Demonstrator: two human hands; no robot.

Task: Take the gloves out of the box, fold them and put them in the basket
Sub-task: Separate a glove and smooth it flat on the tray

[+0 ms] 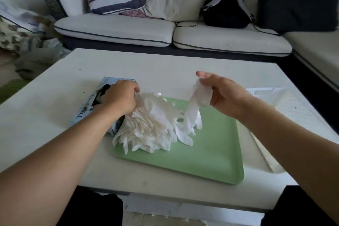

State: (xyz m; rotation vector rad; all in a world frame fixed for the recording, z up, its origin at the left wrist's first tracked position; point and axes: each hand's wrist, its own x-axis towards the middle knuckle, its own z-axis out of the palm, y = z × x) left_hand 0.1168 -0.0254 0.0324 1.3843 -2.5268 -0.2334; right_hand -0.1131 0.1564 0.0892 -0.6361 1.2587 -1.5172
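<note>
While the left hand (120,97) rests curled on the glove box (102,104) near the table's (55,115) left side, its fingers closing on the top of the white glove pile (152,126), the right hand (223,95) is raised over the green tray (211,152) and pinches one white glove (196,108) at its cuff, the glove's fingers dangling to the tray. The pile spills from the box's open end across the tray's far left corner. Blue-grey printing on the box side shows Chinese characters, mostly covered by the left forearm and not readable in full. Against the table's right edge lies a pale mesh-like basket (271,115), partly hidden behind the right arm. Beyond the table's far edge stands a white sofa (128,29) with a black backpack (225,9).
</note>
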